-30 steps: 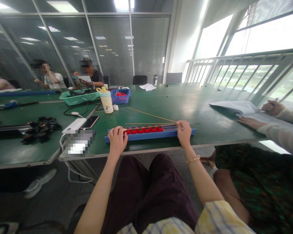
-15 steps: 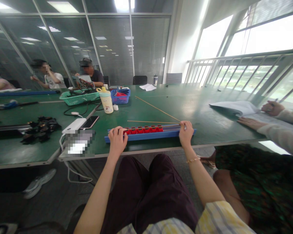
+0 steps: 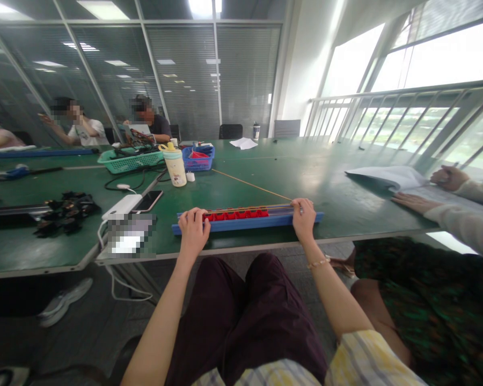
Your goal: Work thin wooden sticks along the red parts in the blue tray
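In front of me a long blue channel [image 3: 249, 224] lies lengthwise on the table, with a row of red pieces [image 3: 241, 213] along its left part. My left hand [image 3: 194, 228] is closed over the channel's left end, its fingertips at the first red piece. At the right end, my right hand [image 3: 304, 219] pinches thin yellowish strands. One long thin strand [image 3: 251, 185] slants from this hand away to the far left. Another thin strand [image 3: 249, 208] runs left just over the red pieces towards my left hand. Its far tip is hard to make out.
Beyond the channel stand a yellow-lidded cup [image 3: 174, 167], a blue basket [image 3: 198, 161] and a green basket [image 3: 131, 162]. A phone [image 3: 149, 201] and a white power bank [image 3: 123, 207] lie left. At right, another person's hands [image 3: 416, 205] rest on paper sheets [image 3: 386, 176].
My right hand has shifted slightly left. The nearer strand has come down from behind the channel to lie over the red pieces. The slanting strand has moved left. My left hand stays put.
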Demonstrator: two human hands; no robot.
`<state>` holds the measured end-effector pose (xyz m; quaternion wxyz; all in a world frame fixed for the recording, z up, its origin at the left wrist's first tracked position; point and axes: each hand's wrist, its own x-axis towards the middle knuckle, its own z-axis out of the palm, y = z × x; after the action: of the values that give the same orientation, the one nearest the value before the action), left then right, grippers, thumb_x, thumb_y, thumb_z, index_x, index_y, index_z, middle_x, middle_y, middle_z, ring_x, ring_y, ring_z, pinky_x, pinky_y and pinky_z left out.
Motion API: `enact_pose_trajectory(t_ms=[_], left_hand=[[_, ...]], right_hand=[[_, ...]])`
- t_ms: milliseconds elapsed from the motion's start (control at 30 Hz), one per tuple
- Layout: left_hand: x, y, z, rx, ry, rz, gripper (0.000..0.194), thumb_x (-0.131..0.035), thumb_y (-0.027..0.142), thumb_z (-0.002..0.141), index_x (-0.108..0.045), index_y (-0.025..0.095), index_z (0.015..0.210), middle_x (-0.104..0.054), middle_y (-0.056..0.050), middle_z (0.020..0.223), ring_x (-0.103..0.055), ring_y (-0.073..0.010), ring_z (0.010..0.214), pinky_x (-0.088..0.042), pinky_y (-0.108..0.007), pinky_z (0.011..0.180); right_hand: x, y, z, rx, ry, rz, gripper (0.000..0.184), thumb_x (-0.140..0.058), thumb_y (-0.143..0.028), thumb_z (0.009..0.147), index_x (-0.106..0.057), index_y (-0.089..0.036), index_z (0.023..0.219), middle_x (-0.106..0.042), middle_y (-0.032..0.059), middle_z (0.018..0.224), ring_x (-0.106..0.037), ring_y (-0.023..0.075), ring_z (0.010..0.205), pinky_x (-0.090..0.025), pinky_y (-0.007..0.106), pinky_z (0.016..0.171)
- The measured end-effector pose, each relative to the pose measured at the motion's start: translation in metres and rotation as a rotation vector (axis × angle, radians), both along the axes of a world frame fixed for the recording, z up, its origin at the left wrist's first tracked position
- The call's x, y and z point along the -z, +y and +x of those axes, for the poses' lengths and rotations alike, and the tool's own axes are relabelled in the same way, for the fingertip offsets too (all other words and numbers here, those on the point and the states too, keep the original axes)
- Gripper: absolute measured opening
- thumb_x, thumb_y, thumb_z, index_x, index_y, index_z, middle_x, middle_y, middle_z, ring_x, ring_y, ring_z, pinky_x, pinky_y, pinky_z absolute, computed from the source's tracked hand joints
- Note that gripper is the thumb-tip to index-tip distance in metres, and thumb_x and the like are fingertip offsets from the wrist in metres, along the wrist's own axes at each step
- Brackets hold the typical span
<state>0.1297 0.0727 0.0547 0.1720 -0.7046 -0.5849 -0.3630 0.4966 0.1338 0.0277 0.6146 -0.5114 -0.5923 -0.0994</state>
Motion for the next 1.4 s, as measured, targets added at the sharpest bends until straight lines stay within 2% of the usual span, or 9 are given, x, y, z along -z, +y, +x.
enact_pose_trajectory(t_ms=[667,867,1033,1200,1400], left_hand=[[0.0001,0.0014,-0.0012,0.030,-0.024,0.017,0.027,-0.044,0.031,0.095,-0.059,0.019,0.114,-0.058,-0.013,0.125,-0.042,-0.0311,0.117,-0.036,-0.047,0.102],[-0.0001,0.0000,-0.0005,0.015,-0.008,0.003,0.032,-0.044,0.031,0.095,-0.060,0.021,0.121,-0.056,-0.013,0.126,-0.041,-0.0318,0.119,-0.036,-0.047,0.102],[-0.0004,-0.0012,-0.0002,0.005,0.028,-0.007,0.035,-0.043,0.030,0.096,-0.064,0.026,0.123,-0.054,-0.012,0.127,-0.040,-0.0314,0.118,-0.037,-0.048,0.101],[-0.0001,-0.0002,-0.0006,-0.006,0.022,-0.014,0.034,-0.044,0.030,0.096,-0.065,0.026,0.123,-0.054,-0.012,0.127,-0.039,-0.0307,0.118,-0.037,-0.048,0.101],[-0.0002,-0.0007,0.0002,-0.002,0.023,-0.009,0.034,-0.042,0.030,0.096,-0.065,0.026,0.122,-0.055,-0.012,0.127,-0.040,-0.0315,0.118,-0.037,-0.048,0.101]], right_hand=[[0.0001,0.0008,-0.0008,0.003,-0.012,0.009,0.035,-0.040,-0.044,0.100,-0.058,-0.023,0.078,-0.065,0.0062,0.081,-0.056,0.0228,0.084,-0.042,0.037,0.084],[0.0008,0.0014,0.0001,0.003,-0.023,-0.003,0.035,-0.041,-0.044,0.100,-0.059,-0.023,0.078,-0.066,0.0067,0.082,-0.057,0.0233,0.085,-0.042,0.037,0.083],[-0.0010,0.0000,-0.0010,0.006,-0.032,0.000,0.035,-0.042,-0.043,0.100,-0.062,-0.022,0.080,-0.068,0.0068,0.084,-0.057,0.0232,0.087,-0.042,0.037,0.086],[-0.0023,-0.0012,-0.0020,0.004,0.009,0.016,0.037,-0.042,-0.044,0.100,-0.065,-0.022,0.083,-0.071,0.0067,0.089,-0.060,0.0230,0.092,-0.042,0.038,0.092],[-0.0042,-0.0033,-0.0022,0.001,0.052,0.055,0.036,-0.043,-0.045,0.100,-0.066,-0.023,0.083,-0.072,0.0068,0.088,-0.061,0.0235,0.092,-0.043,0.039,0.091]])
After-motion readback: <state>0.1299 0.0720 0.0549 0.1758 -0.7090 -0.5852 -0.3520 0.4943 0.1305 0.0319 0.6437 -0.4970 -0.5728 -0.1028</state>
